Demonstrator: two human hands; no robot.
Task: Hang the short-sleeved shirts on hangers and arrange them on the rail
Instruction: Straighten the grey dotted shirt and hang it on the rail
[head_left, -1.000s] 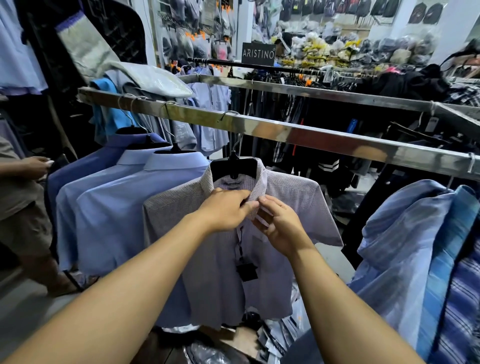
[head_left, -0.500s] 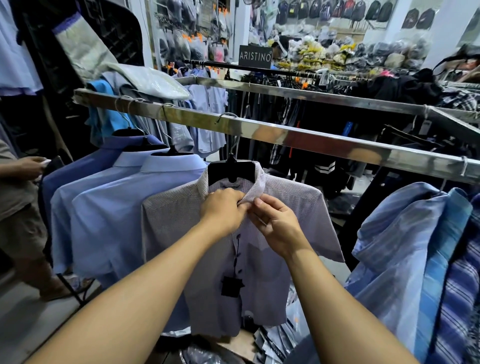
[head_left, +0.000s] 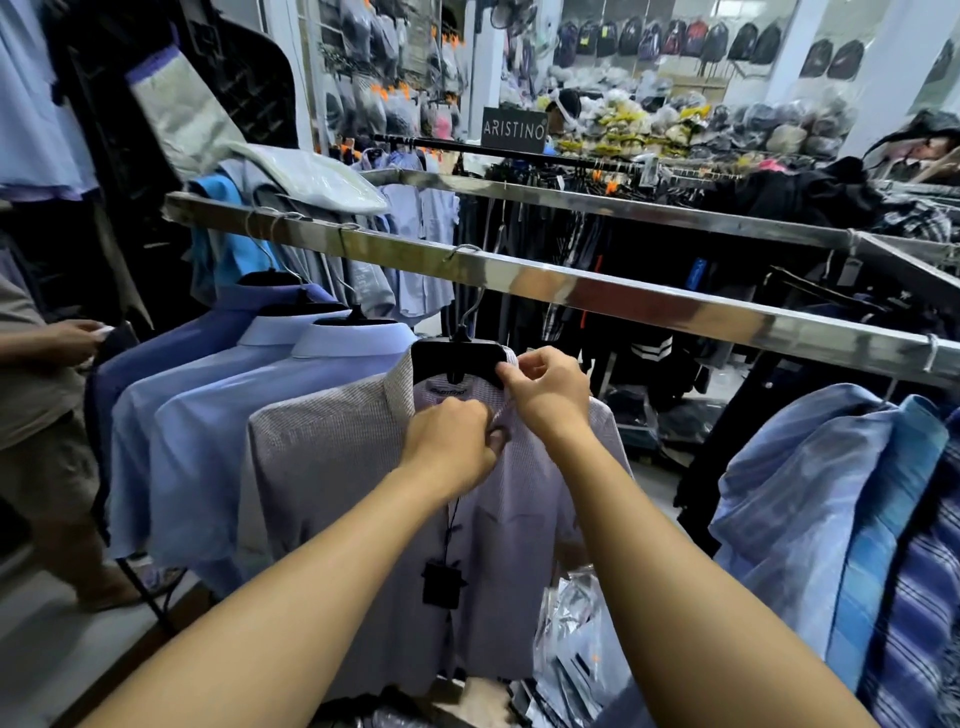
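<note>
Checked shirt (head_left: 322, 467) hung on hanger (head_left: 457, 358) from rail (head_left: 623, 296), at 12 o'clock. Left hand (head_left: 449, 441) pinched its placket and right hand (head_left: 545, 395) pinched its collar. Collar edges needed squaring before fastening.

The rail (head_left: 623, 299): polished metal, glossy, mirror-like, duller at its left end. The hanger (head_left: 457, 358): smooth black plastic; its hook (head_left: 471, 312) thin bare metal wire. The checked shirt (head_left: 322, 457) I pinch: fine woven cloth, matt. The blue shirts (head_left: 208, 415) beside it: smooth cloth, soft sheen. The hang tag (head_left: 441, 582): black, matt, looks like card. The bags (head_left: 571, 639) under the rail: clear plastic, glossy, crinkled.
</note>
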